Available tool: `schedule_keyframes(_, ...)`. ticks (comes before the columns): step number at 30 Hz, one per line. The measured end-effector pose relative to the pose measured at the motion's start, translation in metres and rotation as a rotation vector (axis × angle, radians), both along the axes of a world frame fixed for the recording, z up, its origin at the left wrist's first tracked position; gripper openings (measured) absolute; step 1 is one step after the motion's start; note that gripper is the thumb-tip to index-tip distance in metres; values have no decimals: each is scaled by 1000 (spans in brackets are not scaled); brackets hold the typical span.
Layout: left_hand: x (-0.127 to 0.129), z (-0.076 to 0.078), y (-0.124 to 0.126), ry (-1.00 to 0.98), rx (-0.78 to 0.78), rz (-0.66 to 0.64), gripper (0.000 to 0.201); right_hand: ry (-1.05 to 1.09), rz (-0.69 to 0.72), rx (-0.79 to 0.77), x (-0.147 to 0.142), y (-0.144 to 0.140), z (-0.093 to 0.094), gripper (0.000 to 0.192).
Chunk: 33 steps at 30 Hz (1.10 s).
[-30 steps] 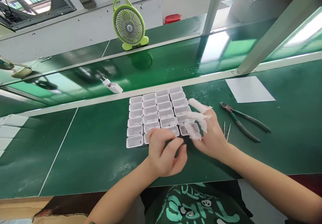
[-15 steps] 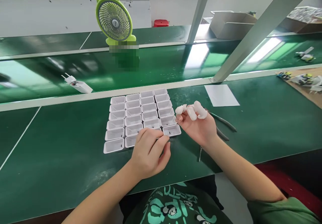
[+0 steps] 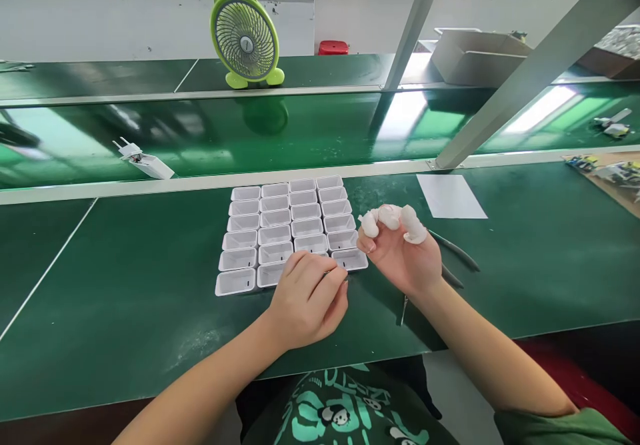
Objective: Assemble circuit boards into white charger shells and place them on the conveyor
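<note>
A block of small white rectangular plastic shells (image 3: 293, 228) lies flat on the green bench mat, open mouths up, packed edge to edge in four columns and six rows. The near row sits directly under and just beyond the fingers (image 3: 314, 273) of the left hand (image 3: 307, 302), which hide part of its middle shells. The near right corner shell (image 3: 350, 259) lies just beside the left fingertips and below the curled right hand (image 3: 400, 252), whose fingers (image 3: 413, 226) wear white cots and are raised clear of the shells.
</note>
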<state>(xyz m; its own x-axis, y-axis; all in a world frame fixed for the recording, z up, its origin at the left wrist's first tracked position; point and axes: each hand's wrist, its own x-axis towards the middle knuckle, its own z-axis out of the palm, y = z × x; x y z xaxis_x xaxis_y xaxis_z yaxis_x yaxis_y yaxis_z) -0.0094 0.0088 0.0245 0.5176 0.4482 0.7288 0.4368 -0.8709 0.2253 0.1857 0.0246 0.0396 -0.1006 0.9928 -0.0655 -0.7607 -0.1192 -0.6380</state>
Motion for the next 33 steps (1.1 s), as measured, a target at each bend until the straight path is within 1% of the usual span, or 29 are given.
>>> schedule_keyframes(4,0,0,0,0,-1,5,15,-15,25,31,0,-1,3,64)
schedule_keyframes(8,0,-2,0,5,-13,-1,16,-19,39,35,-1,-2,4,61)
schedule_keyframes(10,-1,-3,0,10,-17,-3,16,-16,40,14,0,-2,3,54)
schedule_keyframes(13,-1,-3,-1,28,-30,-7,17,-13,53,-23,2,-1,0,36)
schedule_keyframes(15,0,-4,-2,60,-45,-7,16,-8,61,-36,3,0,-3,29)
schedule_keyframes(16,0,-4,-2,86,-55,-4,15,-3,55,-42,4,1,-4,28)
schedule_keyframes(19,1,-7,-2,183,-89,16,11,10,6,-81,5,3,-4,33)
schedule_keyframes(23,3,-13,-1,277,-107,14,15,-4,-39,-111,5,5,-1,36)
schedule_keyframes(27,3,-14,-2,289,-107,3,14,0,-48,-82,5,4,-2,32)
schedule_keyframes(30,3,-12,-2,282,-102,4,11,-65,10,-25,6,2,-5,22)
schedule_keyframes(33,4,-12,-1,285,-92,11,12,-146,58,1,6,1,-5,17)
